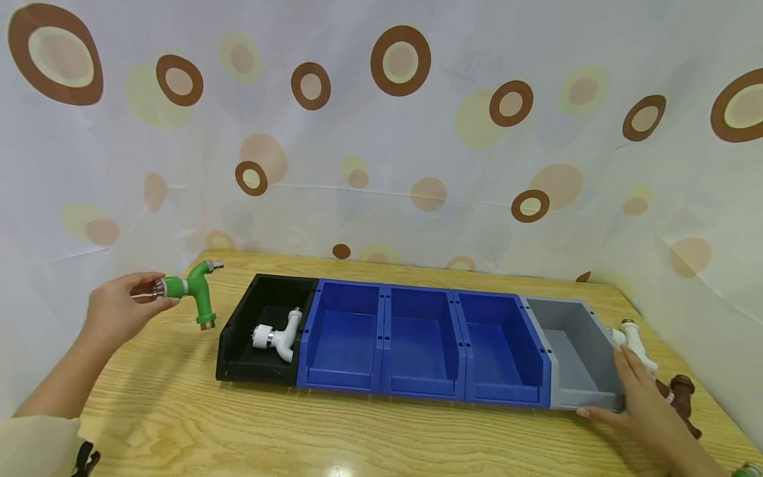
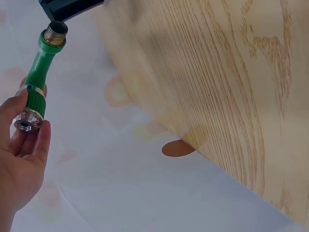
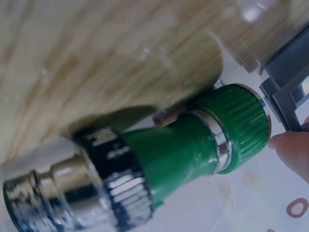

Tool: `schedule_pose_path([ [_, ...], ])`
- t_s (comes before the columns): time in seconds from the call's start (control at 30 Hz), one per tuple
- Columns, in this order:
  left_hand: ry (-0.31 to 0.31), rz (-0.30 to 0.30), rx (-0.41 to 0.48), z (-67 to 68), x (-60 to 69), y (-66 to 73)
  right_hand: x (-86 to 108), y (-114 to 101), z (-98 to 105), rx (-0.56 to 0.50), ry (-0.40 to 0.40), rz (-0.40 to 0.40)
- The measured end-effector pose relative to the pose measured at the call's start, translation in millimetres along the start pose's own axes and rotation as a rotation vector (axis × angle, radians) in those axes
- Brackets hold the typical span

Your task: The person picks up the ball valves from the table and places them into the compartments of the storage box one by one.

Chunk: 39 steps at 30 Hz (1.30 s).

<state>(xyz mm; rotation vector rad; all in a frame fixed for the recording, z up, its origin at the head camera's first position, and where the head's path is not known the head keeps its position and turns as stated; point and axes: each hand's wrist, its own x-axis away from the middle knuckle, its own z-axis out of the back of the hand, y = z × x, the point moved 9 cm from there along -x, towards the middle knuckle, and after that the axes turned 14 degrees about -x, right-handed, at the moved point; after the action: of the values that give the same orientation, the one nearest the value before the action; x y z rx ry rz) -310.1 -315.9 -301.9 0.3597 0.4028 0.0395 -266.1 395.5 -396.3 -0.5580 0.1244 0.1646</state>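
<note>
My left hand [image 1: 122, 308] pinches a green tap [image 1: 201, 291] by its ribbed handle end, above the table at the left. In the left wrist view the tap's threaded brass end [image 2: 55, 33] points up. My right hand [image 1: 646, 407] touches the front right corner of the grey bin [image 1: 587, 401], thumb along the front and fingers at the side. Beside that hand are a white tap [image 1: 634, 341] and a brown tap [image 1: 681, 394]. Another green tap [image 3: 178, 150] lies close to the right wrist camera. A white tap [image 1: 286, 338] lies in the black bin [image 1: 229, 354].
Three blue bins [image 1: 423, 387] stand in a row between the black and grey ones on the wood-grain table [image 1: 268, 424]. A patterned cloth [image 1: 381, 152] with brown rings hangs behind the table and at both sides.
</note>
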Motion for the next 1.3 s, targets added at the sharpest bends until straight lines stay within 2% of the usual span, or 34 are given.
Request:
schedule_pose_path([
  [0.2,-0.002,0.012,0.038,-4.0,0.4,8.1,-0.5,0.3,-0.1,0.001,0.006,0.013],
  [0.37,-0.008,-0.001,0.047,-5.8,0.1,14.9,0.1,-2.1,0.1,-0.008,0.002,0.019],
  [0.63,0.002,0.033,0.028,-2.0,-0.6,11.5,-1.8,-2.6,1.7,0.019,-0.018,-0.011],
  [0.83,-0.037,0.047,0.066,-5.3,0.1,14.9,-1.2,-1.4,0.9,0.016,-0.013,-0.009],
  [1.13,-0.060,0.023,0.186,-13.3,0.9,38.4,-1.6,3.7,-0.8,0.014,-0.025,-0.027],
  [1.3,-0.066,-0.001,0.187,-13.3,-0.2,51.3,-1.8,3.9,-0.8,0.011,-0.033,-0.040],
])
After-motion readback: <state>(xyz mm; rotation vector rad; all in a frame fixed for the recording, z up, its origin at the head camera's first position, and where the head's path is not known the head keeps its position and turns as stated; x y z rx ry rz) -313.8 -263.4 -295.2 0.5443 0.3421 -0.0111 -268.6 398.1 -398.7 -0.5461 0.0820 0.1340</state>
